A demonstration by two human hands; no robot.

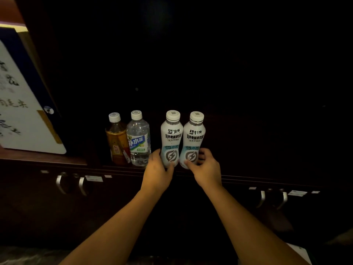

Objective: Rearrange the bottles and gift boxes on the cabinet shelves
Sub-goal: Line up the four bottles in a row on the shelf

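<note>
White plastic drink bottle (171, 137) in our left hand (157, 172), fingers wrapped round base; twin white bottle (193, 139) gripped same way by our right hand (206, 170). Both upright, touching, at dark wooden shelf (248, 177) front edge. Clear water bottle (138, 139) and amber tea bottle (116, 139) just left; white gift box (23, 119) far left.

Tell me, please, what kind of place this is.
Probably an office or reception room, at a dark wooden display cabinet: drink bottles such as the tea bottle stand on its shelf, a calligraphy gift box sits beside, metal door handles below.
</note>
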